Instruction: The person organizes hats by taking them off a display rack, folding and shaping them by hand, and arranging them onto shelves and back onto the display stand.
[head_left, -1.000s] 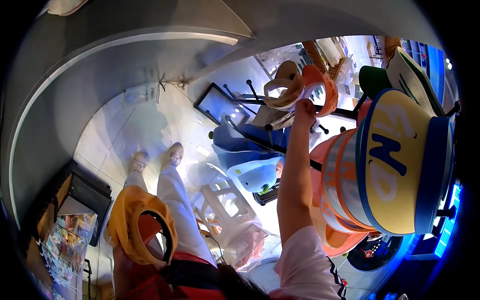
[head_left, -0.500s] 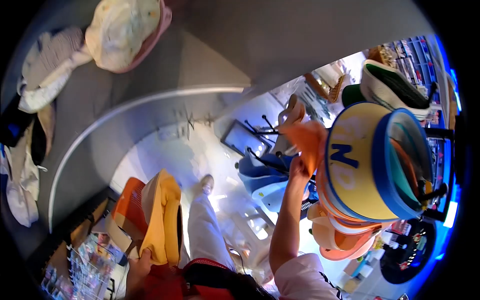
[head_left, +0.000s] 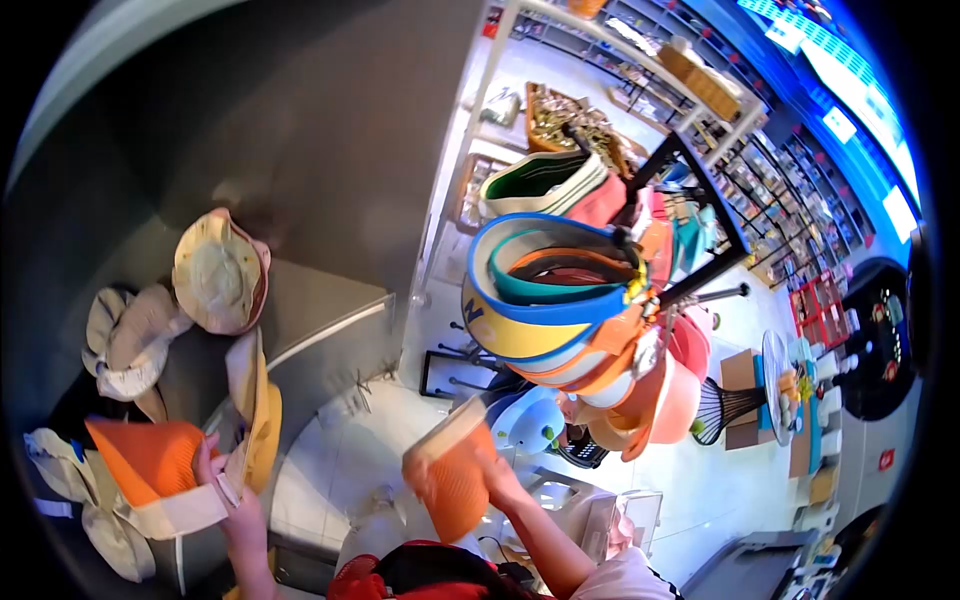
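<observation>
In my left hand (head_left: 236, 500) are hats held together: an orange visor (head_left: 155, 462) with a white band, and a yellow hat (head_left: 262, 435) behind it. They are in front of the grey wall at the left. My right hand (head_left: 497, 482) grips an orange visor (head_left: 452, 490) low in the middle, blurred by motion. Beyond it, a stack of visors (head_left: 545, 345) with yellow, blue, teal and orange brims hangs on a black rack (head_left: 705, 170). Near my left hand, a cream hat (head_left: 222, 275) and a pale cap (head_left: 140, 340) hang against the wall.
A light blue hat (head_left: 530, 420) hangs low behind my right hand. Peach visors (head_left: 670, 400) hang below the stack. Product shelves (head_left: 800, 190) and a basket of packets (head_left: 580, 125) stand farther back. A black wire stand (head_left: 722, 412) is at the right.
My right hand has drawn the orange visor away from the rack, down and to the left. My left hand has risen leftward with its hats. The view has also turned.
</observation>
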